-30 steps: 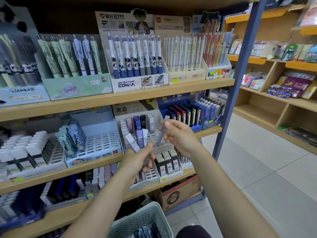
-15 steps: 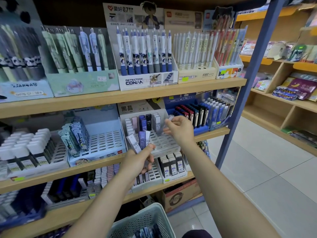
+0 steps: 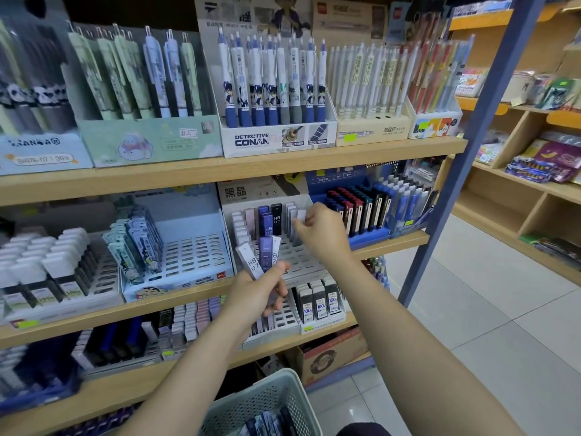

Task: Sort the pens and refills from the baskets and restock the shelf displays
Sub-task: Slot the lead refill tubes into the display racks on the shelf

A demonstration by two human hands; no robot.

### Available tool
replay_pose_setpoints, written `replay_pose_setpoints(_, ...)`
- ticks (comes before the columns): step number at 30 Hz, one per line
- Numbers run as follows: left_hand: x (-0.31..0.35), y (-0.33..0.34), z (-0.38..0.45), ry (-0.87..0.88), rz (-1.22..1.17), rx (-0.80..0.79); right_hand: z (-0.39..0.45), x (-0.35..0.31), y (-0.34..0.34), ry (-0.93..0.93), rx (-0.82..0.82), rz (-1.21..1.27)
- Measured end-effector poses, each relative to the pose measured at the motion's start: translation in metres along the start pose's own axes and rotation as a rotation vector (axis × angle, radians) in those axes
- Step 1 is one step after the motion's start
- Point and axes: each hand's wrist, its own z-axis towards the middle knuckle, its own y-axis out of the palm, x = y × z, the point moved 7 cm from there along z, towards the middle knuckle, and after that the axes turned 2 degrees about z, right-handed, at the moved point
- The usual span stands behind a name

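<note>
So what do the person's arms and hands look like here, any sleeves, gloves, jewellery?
Both forearms are bare up to the frame edge, with no sleeve in view. The left hand and right hand wear no gloves, and no watch, bracelet or ring shows. Nails look short and unpainted, though the picture is too soft to be sure.

Stationery shop: wooden shelves (image 3: 220,166) w/ pen display boxes (image 3: 278,140), price stickers (image 3: 188,133), tiled aisle (image 3: 471,309).
</note>
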Motion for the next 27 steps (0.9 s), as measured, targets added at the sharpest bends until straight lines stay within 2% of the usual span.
replay_pose_setpoints(6,0.002,0.0,-0.001,-0.009,0.002,-0.026,-0.001,0.002,0.013,0.014,-0.045,-0.068)
replay_pose_setpoints(11,0.004,0.002,-0.006,-0.032,-0.094,-0.078,-0.023,-0.002,-0.011,0.023,-0.047,0.145)
replay_pose_setpoints(12,0.005,0.004,-0.008,-0.038,-0.124,-0.09,-0.032,-0.005,-0.014,0.027,-0.123,0.214)
replay_pose_setpoints(15,0.01,0.01,-0.011,-0.046,-0.161,-0.127,-0.069,-0.017,-0.009,0.112,-0.493,0.503)
replay_pose_setpoints(17,0.012,0.017,-0.014,-0.053,-0.143,-0.158,-0.087,-0.026,-0.011,0.12,-0.606,0.628)
replay_pose_setpoints(21,0.015,0.024,-0.022,-0.064,-0.115,-0.203,-0.089,-0.018,-0.015,0.14,-0.546,0.711)
replay_pose_setpoints(27,0.014,0.02,-0.033,-0.036,-0.075,-0.143,-0.087,-0.008,-0.026,0.157,-0.365,0.73)
